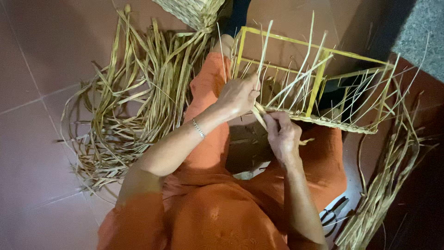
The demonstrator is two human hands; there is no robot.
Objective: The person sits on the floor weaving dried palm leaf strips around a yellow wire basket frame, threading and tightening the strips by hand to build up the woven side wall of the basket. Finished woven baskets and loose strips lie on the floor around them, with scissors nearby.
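One yellow frame (pixel 319 78) rests across the person's lap, in orange cloth, with a woven band (pixel 333 122) of straw running along its near bottom edge and many loose thin strands standing up through it. Two hands work at the near left corner of that frame.

The left hand (pixel 238 95) has its grip closed, fingers curled down over the corner where the band begins, and it touches the strands there; one silver bracelet (pixel 199 128) sits on that wrist. The right hand (pixel 283 134) lies just below and to the right of it, its grip narrow, thumb and fingers pinched on a flat straw strip (pixel 260 115) that runs up between the two hands to the band. The two hands are close together, almost touching.

Two loose heaps of straw lie on the tiled floor (pixel 32 153): a large spread pile (pixel 134 106) well to the left of the left hand, and a smaller bundle (pixel 384 185) to the right of the right hand, below the frame's far end. One piece of finished weaving (pixel 192 11) shows at the top edge, beyond the left hand. One pair of dark scissors (pixel 334 212) lies on the floor beside the right forearm, near the smaller bundle.
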